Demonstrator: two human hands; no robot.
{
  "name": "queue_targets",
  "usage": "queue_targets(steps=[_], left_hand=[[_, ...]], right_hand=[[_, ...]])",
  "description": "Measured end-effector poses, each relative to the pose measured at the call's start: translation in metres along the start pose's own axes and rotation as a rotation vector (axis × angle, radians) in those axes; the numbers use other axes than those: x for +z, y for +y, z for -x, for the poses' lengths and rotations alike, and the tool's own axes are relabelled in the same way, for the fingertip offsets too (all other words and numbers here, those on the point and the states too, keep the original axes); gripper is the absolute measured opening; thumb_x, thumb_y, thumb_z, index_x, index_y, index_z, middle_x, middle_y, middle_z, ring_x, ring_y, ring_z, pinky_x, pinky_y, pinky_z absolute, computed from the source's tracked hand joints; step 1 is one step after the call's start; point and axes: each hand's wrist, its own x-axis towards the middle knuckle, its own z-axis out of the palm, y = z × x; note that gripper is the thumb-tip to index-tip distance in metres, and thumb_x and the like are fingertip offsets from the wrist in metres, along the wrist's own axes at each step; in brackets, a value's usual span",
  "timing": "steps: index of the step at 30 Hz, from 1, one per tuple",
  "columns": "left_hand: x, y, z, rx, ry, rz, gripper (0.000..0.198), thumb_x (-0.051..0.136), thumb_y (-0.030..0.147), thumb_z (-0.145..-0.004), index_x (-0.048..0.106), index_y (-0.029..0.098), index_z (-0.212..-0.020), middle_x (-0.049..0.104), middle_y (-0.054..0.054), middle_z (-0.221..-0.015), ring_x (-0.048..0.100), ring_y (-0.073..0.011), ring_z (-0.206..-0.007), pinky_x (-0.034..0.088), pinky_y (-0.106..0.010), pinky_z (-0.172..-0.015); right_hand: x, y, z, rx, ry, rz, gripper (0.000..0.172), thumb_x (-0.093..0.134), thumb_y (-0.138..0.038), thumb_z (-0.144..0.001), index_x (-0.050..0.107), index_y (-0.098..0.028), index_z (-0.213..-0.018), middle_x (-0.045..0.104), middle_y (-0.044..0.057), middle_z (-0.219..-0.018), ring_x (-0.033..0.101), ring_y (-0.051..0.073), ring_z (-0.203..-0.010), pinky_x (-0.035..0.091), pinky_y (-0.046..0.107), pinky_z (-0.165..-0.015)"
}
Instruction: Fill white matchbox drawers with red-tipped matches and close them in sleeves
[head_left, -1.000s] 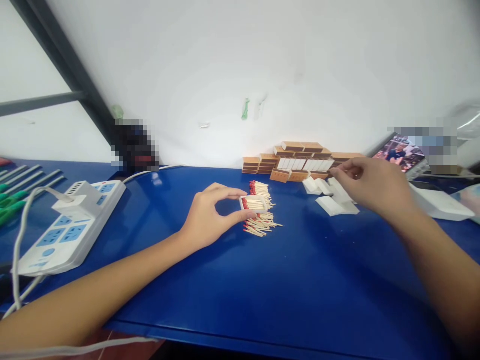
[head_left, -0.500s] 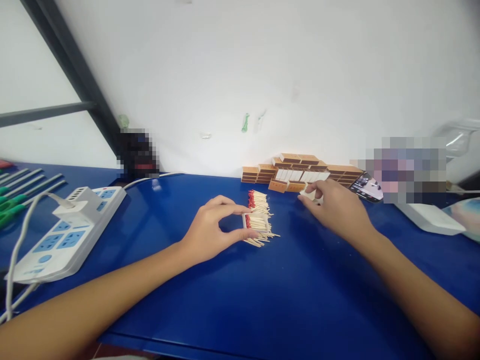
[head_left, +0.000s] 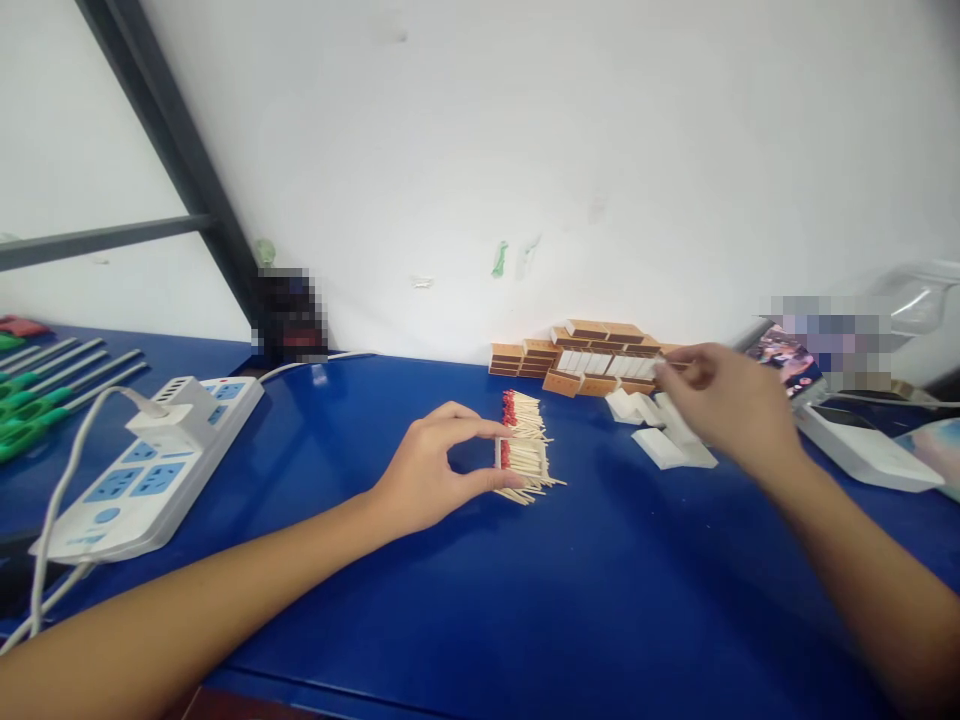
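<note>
Steadying a small tray of red-tipped matches seems the step in hand: the left hand clamps it between thumb and fingers, among loose matches. The right hand hangs by white box pieces, near matchboxes; its grip I cannot tell. Moving the tray calls for keeping it level.

No legible text.
Too small to read: marks on matchboxes, one o'clock; on power strip, ten o'clock.
</note>
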Motion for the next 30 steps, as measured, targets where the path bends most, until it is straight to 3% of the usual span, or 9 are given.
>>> queue_targets(steps=[3,8,12,15,19,26,30], left_hand=[[0.000,-0.001,0.000,-0.021,-0.009,0.009,0.043,0.092,0.041,-0.076,0.079,0.030,-0.115,0.075,-0.004,-0.108,0.072,-0.0214,-0.100,0.059,-0.041,-0.095],[0.000,0.000,0.001,-0.031,0.005,0.019,0.043,0.093,0.040,-0.075,0.080,0.030,-0.115,0.074,-0.004,-0.108,0.071,-0.0215,-0.100,0.058,-0.042,-0.096],[-0.001,0.002,0.000,-0.037,0.001,0.033,0.043,0.093,0.040,-0.075,0.080,0.030,-0.114,0.075,-0.004,-0.108,0.071,-0.0212,-0.102,0.057,-0.040,-0.097],[-0.001,0.001,0.000,-0.042,-0.011,0.030,0.044,0.093,0.040,-0.075,0.080,0.030,-0.115,0.074,-0.004,-0.109,0.071,-0.0213,-0.103,0.057,-0.040,-0.097],[-0.001,0.000,0.000,-0.037,-0.017,0.023,0.043,0.093,0.040,-0.075,0.080,0.029,-0.115,0.074,-0.004,-0.108,0.071,-0.0211,-0.101,0.057,-0.040,-0.096],[0.000,0.000,0.000,-0.028,-0.007,0.014,0.042,0.092,0.041,-0.075,0.080,0.030,-0.115,0.075,-0.004,-0.108,0.071,-0.0210,-0.100,0.058,-0.041,-0.096],[0.001,0.000,0.000,-0.020,0.005,0.004,0.042,0.093,0.040,-0.074,0.080,0.031,-0.114,0.075,-0.003,-0.107,0.071,-0.0206,-0.099,0.059,-0.040,-0.095]], right_hand=[[-0.011,0.017,-0.025,0.113,0.018,0.037,0.043,0.062,-0.040,-0.095,0.071,-0.006,-0.119,0.073,0.016,-0.082,0.066,0.029,-0.088,0.041,0.038,-0.075],[-0.008,0.035,-0.048,0.173,-0.044,0.080,0.039,0.065,-0.036,-0.092,0.073,-0.011,-0.122,0.076,0.014,-0.089,0.065,0.027,-0.089,0.041,0.036,-0.077],[0.000,0.046,-0.054,0.261,-0.018,0.150,0.043,0.058,-0.035,-0.093,0.074,-0.004,-0.119,0.075,0.022,-0.094,0.064,0.032,-0.094,0.041,0.039,-0.078],[0.007,0.055,-0.058,0.293,-0.018,0.167,0.041,0.057,-0.037,-0.093,0.078,-0.006,-0.108,0.074,0.024,-0.093,0.064,0.033,-0.090,0.041,0.039,-0.075],[0.015,0.063,-0.062,0.305,0.005,0.154,0.039,0.059,-0.040,-0.093,0.079,-0.007,-0.101,0.073,0.023,-0.087,0.063,0.032,-0.084,0.041,0.039,-0.070],[0.020,0.076,-0.069,0.314,0.088,0.062,0.034,0.063,-0.042,-0.088,0.077,-0.012,-0.090,0.065,0.013,-0.067,0.058,0.029,-0.072,0.042,0.041,-0.069],[0.025,0.085,-0.067,0.223,0.131,-0.080,0.035,0.068,-0.042,-0.084,0.074,-0.010,-0.093,0.061,0.011,-0.062,0.057,0.027,-0.062,0.043,0.043,-0.062]])
